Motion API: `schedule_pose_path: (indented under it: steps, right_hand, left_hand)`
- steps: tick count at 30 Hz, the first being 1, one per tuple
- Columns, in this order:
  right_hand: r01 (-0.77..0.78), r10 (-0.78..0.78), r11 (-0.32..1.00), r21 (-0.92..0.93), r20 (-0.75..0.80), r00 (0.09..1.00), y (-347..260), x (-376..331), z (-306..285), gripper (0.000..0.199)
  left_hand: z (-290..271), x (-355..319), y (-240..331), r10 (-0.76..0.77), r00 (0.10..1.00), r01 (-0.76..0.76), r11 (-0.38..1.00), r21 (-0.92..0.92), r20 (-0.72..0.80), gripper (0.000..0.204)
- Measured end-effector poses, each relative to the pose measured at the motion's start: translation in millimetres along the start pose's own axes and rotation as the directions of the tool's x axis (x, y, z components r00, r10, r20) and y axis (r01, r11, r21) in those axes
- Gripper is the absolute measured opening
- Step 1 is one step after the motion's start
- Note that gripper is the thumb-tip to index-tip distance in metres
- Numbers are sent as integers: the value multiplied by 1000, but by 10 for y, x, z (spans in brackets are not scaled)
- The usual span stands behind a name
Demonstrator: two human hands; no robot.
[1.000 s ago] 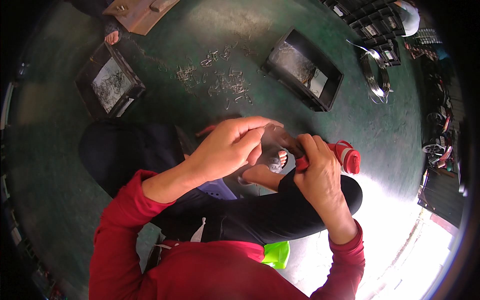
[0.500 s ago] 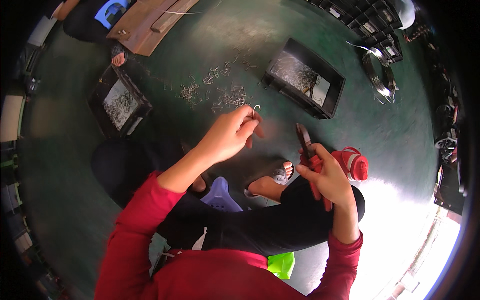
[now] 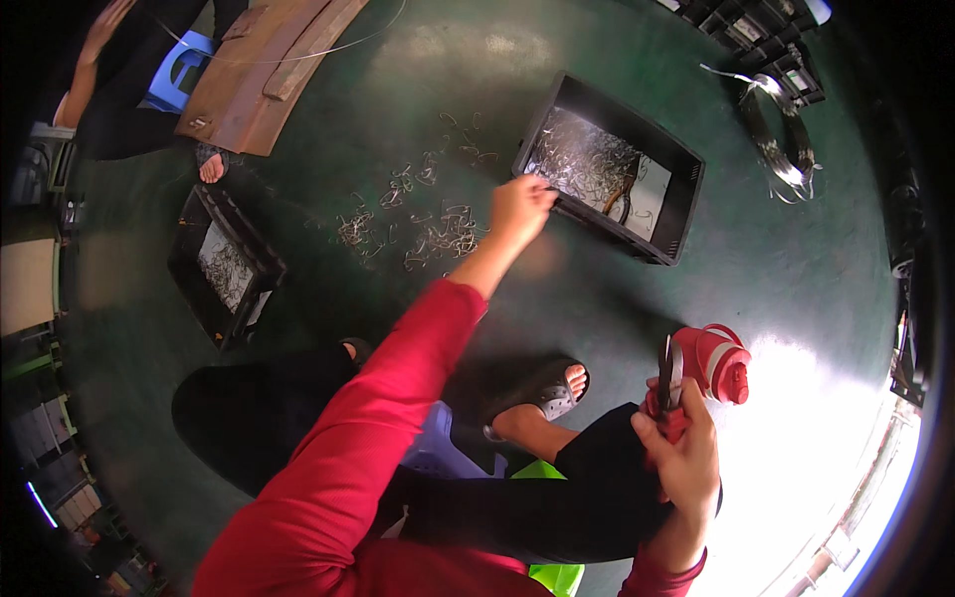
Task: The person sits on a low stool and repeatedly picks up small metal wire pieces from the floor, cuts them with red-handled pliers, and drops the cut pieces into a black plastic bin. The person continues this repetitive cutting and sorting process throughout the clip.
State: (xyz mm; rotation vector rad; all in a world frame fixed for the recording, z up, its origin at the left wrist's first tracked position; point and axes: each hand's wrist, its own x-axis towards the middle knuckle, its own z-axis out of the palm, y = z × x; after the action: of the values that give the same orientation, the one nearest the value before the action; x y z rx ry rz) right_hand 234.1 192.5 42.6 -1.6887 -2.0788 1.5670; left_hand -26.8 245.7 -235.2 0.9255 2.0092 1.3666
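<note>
My left hand (image 3: 522, 211) reaches out to the near left rim of a black plastic crate (image 3: 622, 237). Its fingers are pinched together, and what they hold, if anything, cannot be made out. Many small bent metal wire hooks (image 3: 582, 154) lie inside that crate, along with a curved dark-handled tool (image 3: 621, 194) and a white sheet. Above my right knee, my right hand (image 3: 686, 453) grips red-handled pliers (image 3: 669, 376), jaws pointing up and away from me. Loose wire hooks (image 3: 453, 231) lie scattered on the green floor left of my left hand.
A second black crate (image 3: 261, 261) with hooks stands at left. Beside my right hand is a red jug (image 3: 711, 358). A wire coil (image 3: 781, 139) and stacked black crates (image 3: 746, 35) lie far right. Far left, another person sits near a wooden board (image 3: 254, 85) and blue stool (image 3: 179, 75).
My left hand has moved away and right, from beside the loose hooks to the crate's rim; the wire hook it held no longer shows. My right hand has shifted nearer me with the pliers.
</note>
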Motion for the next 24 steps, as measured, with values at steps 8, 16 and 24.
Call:
schedule_pose_path:
  steps: [8, 16, 24]
  right_hand:
    - [-44, 56, 992, -119, 99, 994, 30, 194, 79, 40]
    - [-87, 103, 984, -158, 97, 990, -48, 276, 146, 37]
    - [-13, 39, 983, -182, 141, 989, -53, 307, 112, 38]
  left_hand:
    - [-992, -1, -1600, 84, 985, 18, 817, 576, -150, 8]
    - [-420, 394, -1395, 267, 960, -268, 784, 560, 86, 10]
    - [12, 373, -1297, 100, 991, -135, 796, 590, 92, 17]
